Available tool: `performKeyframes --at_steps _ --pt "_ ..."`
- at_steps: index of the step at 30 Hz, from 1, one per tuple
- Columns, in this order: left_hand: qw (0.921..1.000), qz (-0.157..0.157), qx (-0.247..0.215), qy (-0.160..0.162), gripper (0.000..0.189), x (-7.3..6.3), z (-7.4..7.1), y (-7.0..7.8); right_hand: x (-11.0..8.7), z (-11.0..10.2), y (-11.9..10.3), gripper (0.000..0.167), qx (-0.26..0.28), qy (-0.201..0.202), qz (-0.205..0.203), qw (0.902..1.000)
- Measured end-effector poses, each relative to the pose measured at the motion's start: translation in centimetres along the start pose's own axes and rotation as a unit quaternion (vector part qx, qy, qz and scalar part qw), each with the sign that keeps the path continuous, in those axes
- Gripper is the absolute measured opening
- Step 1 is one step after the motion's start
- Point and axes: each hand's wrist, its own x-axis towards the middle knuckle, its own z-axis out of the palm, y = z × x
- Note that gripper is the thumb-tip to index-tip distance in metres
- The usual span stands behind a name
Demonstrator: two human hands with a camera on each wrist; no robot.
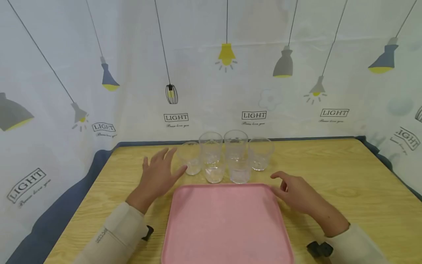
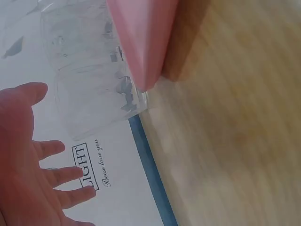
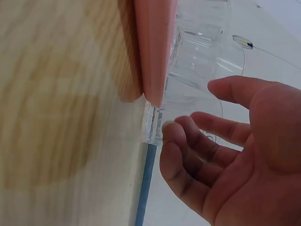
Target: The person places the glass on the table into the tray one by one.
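Several clear drinking glasses (image 1: 214, 172) stand upright in a cluster behind a pink tray (image 1: 227, 223). My left hand (image 1: 158, 176) is beside the leftmost glass (image 1: 194, 167), fingers spread and thumb pointing toward it. In the left wrist view, the left hand (image 2: 28, 165) holds nothing, and a gap shows between its thumb and the glasses (image 2: 89, 80). Off the tray's back right corner hovers my right hand (image 1: 296, 192), with loosely bent fingers. The right wrist view shows this hand (image 3: 235, 155) holding nothing; the rightmost glass (image 1: 261, 156) is nearest it.
The wooden table (image 1: 346, 176) extends on both sides of the tray. A white cloth backdrop (image 1: 211, 91) printed with lamps hangs behind it, with a dark blue band (image 1: 155, 143) along the table's back edge.
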Motion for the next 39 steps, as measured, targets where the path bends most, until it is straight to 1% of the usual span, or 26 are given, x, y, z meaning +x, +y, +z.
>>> performKeyframes --at_steps 4,7,11,14,18,21,26,32,39 --pt "0.9999 0.004 -0.012 -0.002 0.079 1.2 0.0 0.6 -0.4 0.1 0.6 0.049 0.018 -0.023 0.007 0.9996" --pt "0.9994 0.001 -0.028 -0.022 0.082 1.9 0.2 0.9 -0.6 0.2 1.0 0.057 0.046 -0.056 0.003 0.9974" --pt "0.9966 -0.009 -0.063 -0.053 0.086 2.8 0.6 1.0 -0.7 0.5 1.6 0.070 0.073 -0.106 -0.023 0.9914" --pt "0.9928 -0.015 -0.094 -0.072 0.090 3.4 0.9 1.0 -0.6 0.6 2.0 0.077 0.081 -0.133 -0.044 0.9869" --pt "0.9876 -0.018 -0.125 -0.093 0.097 4.2 1.4 1.1 -0.6 0.6 2.2 0.083 0.093 -0.155 -0.058 0.9818" --pt "0.9850 -0.022 -0.140 -0.099 0.101 4.6 1.6 1.2 -0.6 0.5 2.4 0.084 0.098 -0.163 -0.068 0.9794" --pt "0.9826 -0.024 -0.159 -0.093 0.104 4.9 1.7 1.3 -0.6 0.6 2.5 0.085 0.096 -0.162 -0.081 0.9787" --pt "0.9818 -0.031 -0.177 -0.060 0.103 5.1 2.1 1.0 -0.5 0.9 2.5 0.086 0.095 -0.154 -0.085 0.9798" --pt "0.9806 -0.046 -0.188 -0.032 0.100 4.7 2.0 0.7 -0.6 1.0 2.4 0.087 0.097 -0.155 -0.077 0.9801"
